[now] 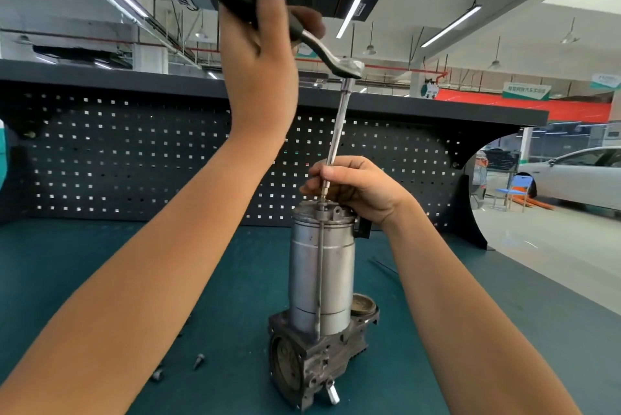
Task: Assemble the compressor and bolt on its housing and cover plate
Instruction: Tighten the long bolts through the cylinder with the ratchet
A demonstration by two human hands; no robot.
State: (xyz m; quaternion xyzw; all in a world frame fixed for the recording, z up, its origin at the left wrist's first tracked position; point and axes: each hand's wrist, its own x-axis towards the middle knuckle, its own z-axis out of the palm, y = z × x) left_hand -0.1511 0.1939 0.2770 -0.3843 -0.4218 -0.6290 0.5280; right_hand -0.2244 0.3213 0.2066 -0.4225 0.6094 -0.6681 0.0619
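The compressor point(322, 283) stands upright on the green bench mat, a silver cylindrical housing on a dark cast base point(319, 361). A long through-bolt point(321, 280) runs down the front of the cylinder. A ratchet wrench point(322, 52) with a long extension bar point(339, 125) stands on the bolt head at the top of the housing. My left hand point(258, 45) grips the ratchet's black handle high up. My right hand point(356, 186) pinches the lower end of the extension just above the housing top.
Two loose bolts point(199, 360) lie on the mat to the left of the base. A black pegboard point(134, 159) backs the bench. Thin dark strips point(384, 265) lie on the mat at the right. A white car point(578, 176) and blue chair stand beyond.
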